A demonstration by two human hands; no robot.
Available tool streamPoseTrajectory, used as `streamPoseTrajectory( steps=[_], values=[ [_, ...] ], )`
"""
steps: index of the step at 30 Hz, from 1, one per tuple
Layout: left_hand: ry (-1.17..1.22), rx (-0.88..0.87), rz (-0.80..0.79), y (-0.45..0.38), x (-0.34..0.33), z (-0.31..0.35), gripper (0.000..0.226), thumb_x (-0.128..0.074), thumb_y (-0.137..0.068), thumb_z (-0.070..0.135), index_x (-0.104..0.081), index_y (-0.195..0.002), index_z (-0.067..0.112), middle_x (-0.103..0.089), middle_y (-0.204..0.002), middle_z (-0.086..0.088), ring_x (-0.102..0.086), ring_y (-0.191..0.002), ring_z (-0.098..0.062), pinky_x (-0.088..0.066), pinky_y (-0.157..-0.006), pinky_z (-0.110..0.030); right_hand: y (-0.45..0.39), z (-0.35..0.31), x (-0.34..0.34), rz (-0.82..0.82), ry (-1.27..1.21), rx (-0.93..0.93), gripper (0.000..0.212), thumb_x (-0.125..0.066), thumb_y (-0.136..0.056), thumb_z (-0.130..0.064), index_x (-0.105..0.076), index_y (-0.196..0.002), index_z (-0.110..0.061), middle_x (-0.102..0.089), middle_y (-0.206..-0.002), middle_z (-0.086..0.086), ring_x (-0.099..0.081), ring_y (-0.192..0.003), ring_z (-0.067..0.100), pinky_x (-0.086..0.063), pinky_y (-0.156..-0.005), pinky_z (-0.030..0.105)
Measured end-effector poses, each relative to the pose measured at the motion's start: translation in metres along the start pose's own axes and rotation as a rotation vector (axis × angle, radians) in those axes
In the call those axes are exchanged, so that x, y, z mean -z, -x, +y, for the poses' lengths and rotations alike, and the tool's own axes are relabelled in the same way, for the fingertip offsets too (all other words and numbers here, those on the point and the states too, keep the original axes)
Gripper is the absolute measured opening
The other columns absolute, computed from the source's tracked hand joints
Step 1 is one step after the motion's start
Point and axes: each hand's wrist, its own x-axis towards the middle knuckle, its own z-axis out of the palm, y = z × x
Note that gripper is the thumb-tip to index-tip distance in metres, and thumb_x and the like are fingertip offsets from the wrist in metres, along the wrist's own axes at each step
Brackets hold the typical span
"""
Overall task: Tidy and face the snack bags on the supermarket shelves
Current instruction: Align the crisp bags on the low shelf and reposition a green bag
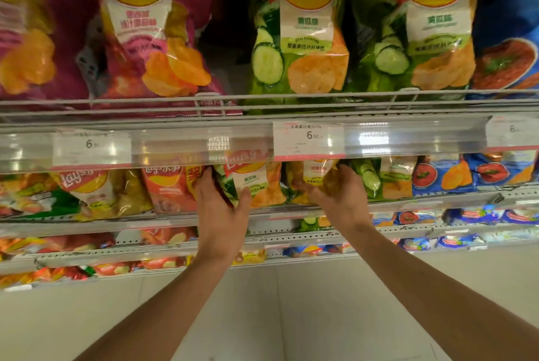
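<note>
A: Your left hand [223, 209] grips the tilted green bag [253, 182] on the second shelf [163, 219], thumb across its front, likely to square it.

B: And your right hand [335, 191]?

A: It cups the next bag [316, 175]. Wire rails, price strips [307, 139], pale floor [291, 302] below.

"Lay's" on green chip bag [303, 28]; "6.50" on shelf price tag [308, 139].
</note>
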Motion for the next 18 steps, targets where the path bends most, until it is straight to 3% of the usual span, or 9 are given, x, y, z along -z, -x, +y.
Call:
streamPoseTrajectory(
  steps=[3, 9, 13, 18],
  values=[
    [-0.033, 0.057, -0.035, -0.016, -0.004, -0.002, 0.075, -0.073, -0.084, 0.041, -0.038, -0.144, 0.012, -0.049, -0.137, -0.009, -0.045, -0.13, -0.025, -0.037, -0.114, -0.041, -0.018, -0.002, -0.004, -0.038, 0.021, -0.016, 0.096, -0.089, -0.065, -0.056, -0.045, -0.142, -0.018, -0.059, -0.131, 0.006, -0.057, -0.123, 0.025, -0.05, -0.106, 0.047],
    [-0.231, 0.158, -0.104, -0.046, -0.006, -0.013, 0.103, -0.075, -0.069, 0.065, -0.035, -0.146, 0.01, -0.043, -0.144, -0.009, -0.036, -0.137, -0.029, -0.03, -0.117, -0.049, -0.04, 0.005, -0.008, -0.13, 0.091, -0.052, 0.108, -0.092, -0.061, -0.054, -0.031, -0.143, -0.02, -0.059, -0.134, 0.005, -0.056, -0.127, 0.026, -0.05, -0.108, 0.045],
    [-0.186, 0.209, -0.215, -0.056, -0.004, -0.02, 0.104, -0.075, -0.053, 0.075, -0.052, -0.136, 0.016, -0.057, -0.134, -0.007, -0.05, -0.129, -0.027, -0.041, -0.109, -0.049, -0.047, 0.007, -0.011, -0.159, 0.114, -0.067, 0.116, -0.092, -0.057, -0.058, -0.031, -0.145, -0.016, -0.062, -0.133, 0.006, -0.057, -0.127, 0.027, -0.05, -0.108, 0.045],
    [-0.101, 0.15, -0.145, -0.056, -0.006, -0.026, 0.08, -0.089, -0.057, 0.052, -0.059, -0.124, 0.022, -0.064, -0.125, -0.002, -0.056, -0.123, -0.023, -0.047, -0.104, -0.043, -0.047, 0.006, -0.015, -0.123, 0.108, -0.087, 0.102, -0.093, -0.057, -0.057, -0.042, -0.135, -0.016, -0.068, -0.121, 0.0, -0.066, -0.113, 0.022, -0.058, -0.096, 0.042]
  ],
)
